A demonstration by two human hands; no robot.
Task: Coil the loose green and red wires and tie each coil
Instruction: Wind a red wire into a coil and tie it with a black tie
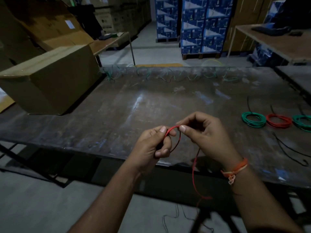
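Observation:
A small loop of red wire (173, 127) arcs between both hands above the near edge of the dark table (134, 105). My left hand (154, 145) grips the loop's left side between thumb and fingers. My right hand (205, 133) pinches the loop's right end between thumb and forefinger. The wire's loose tail (194, 174) hangs down past the table edge toward the floor. Loose green wire (168, 75) lies strung along the table's far edge.
Three tied coils lie at the right: a green coil (253, 119), a red coil (278, 121) and another green coil (303, 121). Black ties (289, 149) lie near them. A big cardboard box (50, 78) stands at the left. Thin wires trail on the floor.

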